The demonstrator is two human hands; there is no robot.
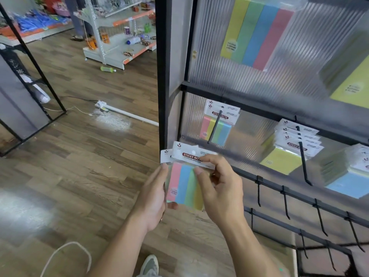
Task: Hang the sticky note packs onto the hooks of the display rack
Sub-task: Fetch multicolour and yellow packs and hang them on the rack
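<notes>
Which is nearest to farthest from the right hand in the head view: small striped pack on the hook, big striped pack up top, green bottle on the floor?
From the right hand:
1. Small striped pack, on the hook just above.
2. Big striped pack, upper tier.
3. Green bottle, floor, far left.

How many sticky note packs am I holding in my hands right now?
2 show: the front pack, striped, gripped by the left hand and right hand; a second pack behind it, only its white header peeking out left. More may be hidden.
</notes>
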